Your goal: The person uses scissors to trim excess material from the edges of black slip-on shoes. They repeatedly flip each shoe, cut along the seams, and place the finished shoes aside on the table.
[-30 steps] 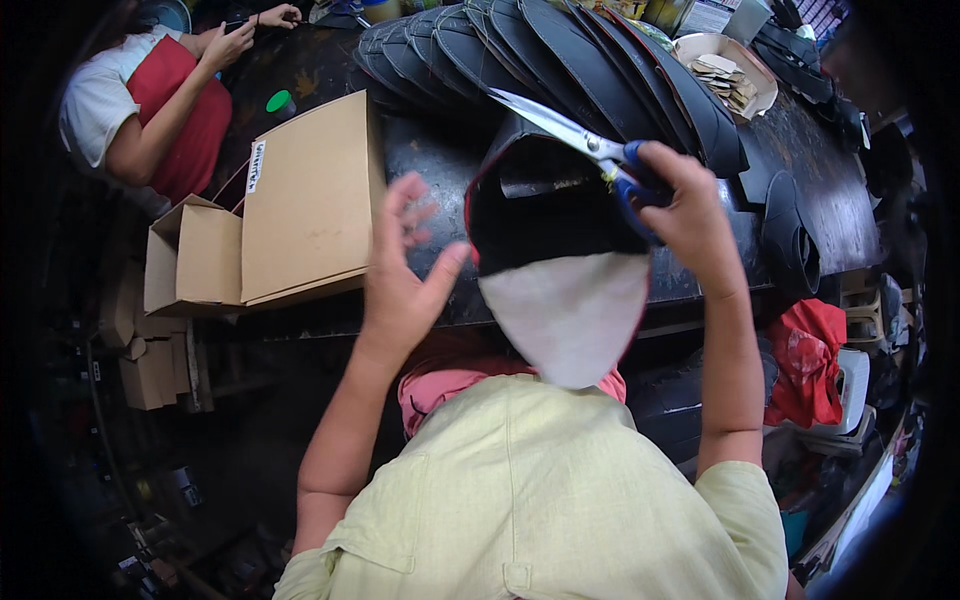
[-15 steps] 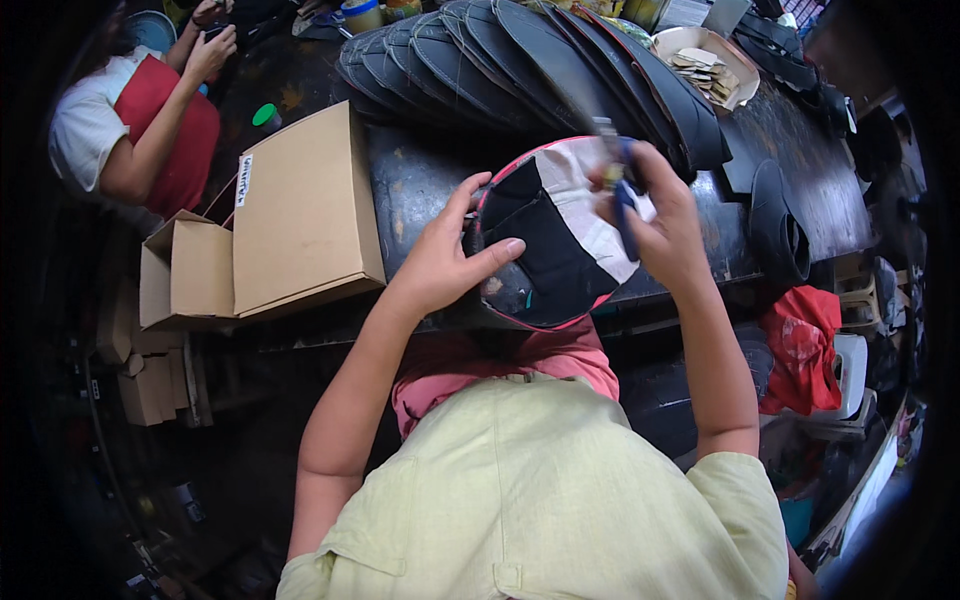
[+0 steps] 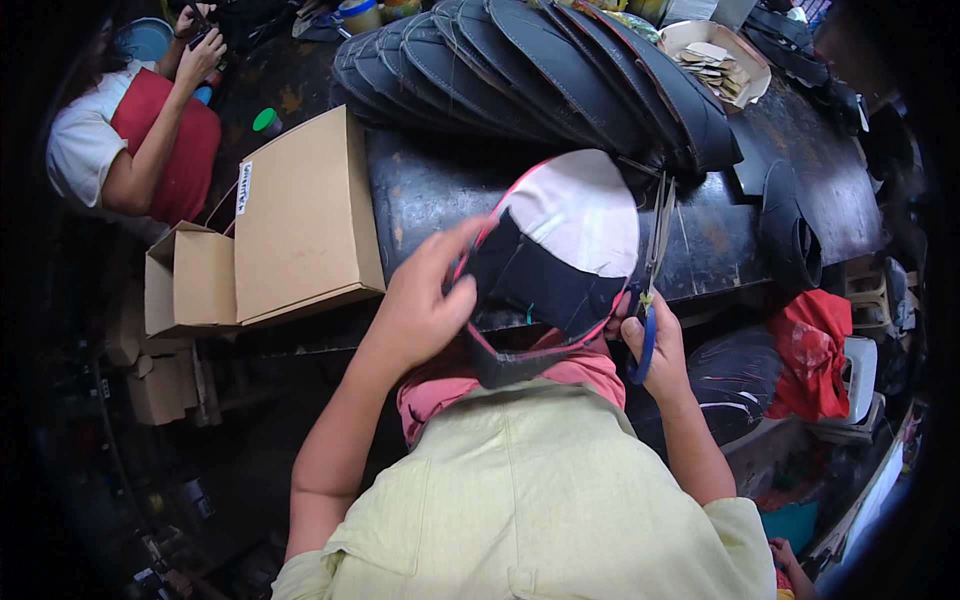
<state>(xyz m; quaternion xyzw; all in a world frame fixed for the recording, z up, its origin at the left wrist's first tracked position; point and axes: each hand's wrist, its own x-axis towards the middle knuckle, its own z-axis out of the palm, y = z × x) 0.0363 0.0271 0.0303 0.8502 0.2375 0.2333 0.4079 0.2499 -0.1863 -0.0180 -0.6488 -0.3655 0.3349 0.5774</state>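
A rounded, shell-like stitched piece (image 3: 585, 215) hangs at the table's near edge, over my lap. Its inside is white cloth at the far part and black cloth nearer me, and pink-red edging runs round it. My left hand (image 3: 422, 300) grips its left rim between thumb and fingers, slightly blurred. In my right hand (image 3: 662, 352) are scissors (image 3: 657, 245) with blue handles. Their blades point away from me, a little apart, beside the piece's right edge. Some right-hand fingers reach to that edge, partly hidden.
Several black stitched panels (image 3: 520, 70) lie overlapped across the far table. A cardboard box (image 3: 300, 215) stands at left. A tray of small pieces (image 3: 755, 85) sits far right, near a curled black piece (image 3: 790, 225). Another person (image 3: 150, 140) works at far left.
The right hand has come down toward me, and the scissors now point away beside the piece. The piece has turned and tilted nearer to me, with my left hand shifted to its near-left rim.
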